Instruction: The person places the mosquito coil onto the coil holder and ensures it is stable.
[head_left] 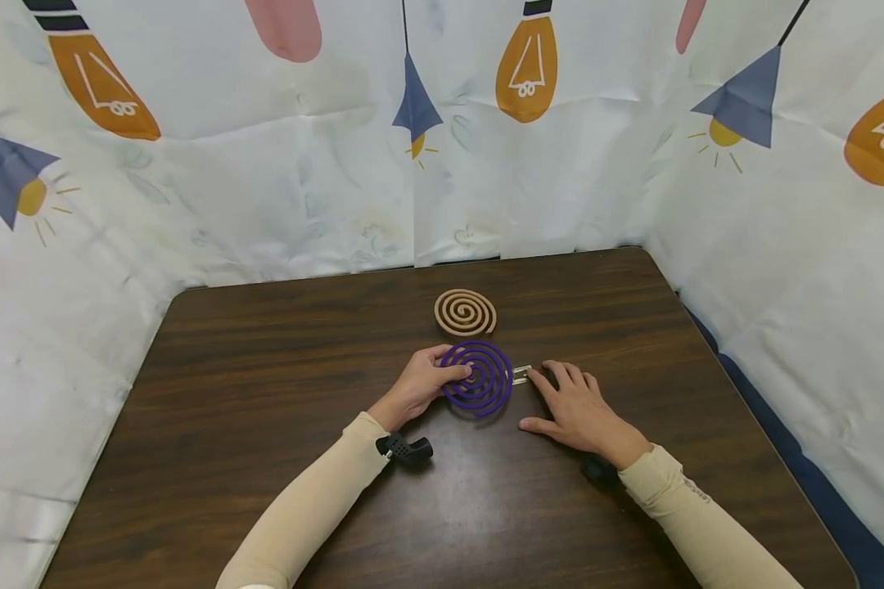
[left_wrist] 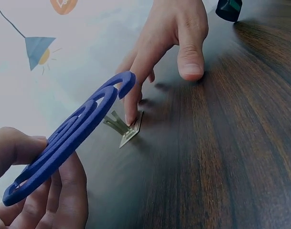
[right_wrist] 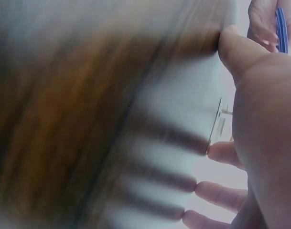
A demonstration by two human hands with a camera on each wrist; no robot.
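My left hand (head_left: 421, 380) pinches a purple mosquito coil (left_wrist: 64, 155), thumb on its upper face and fingers beneath. The coil is tilted above the table in the left wrist view. Just right of it, a small metal coil stand (head_left: 520, 375) lies on the table, with a bent-up prong in its middle (left_wrist: 117, 124). My right hand (head_left: 578, 413) has its fingers spread and extended, the index fingertip on the stand's edge. Its thumb and other fingertips are down at the tabletop.
A tan mosquito coil (head_left: 466, 311) lies flat behind the purple one. The dark wooden table (head_left: 265, 393) has white printed curtains (head_left: 302, 180) behind it and at both sides. Black wrist devices (head_left: 407, 450) are worn at both wrists.
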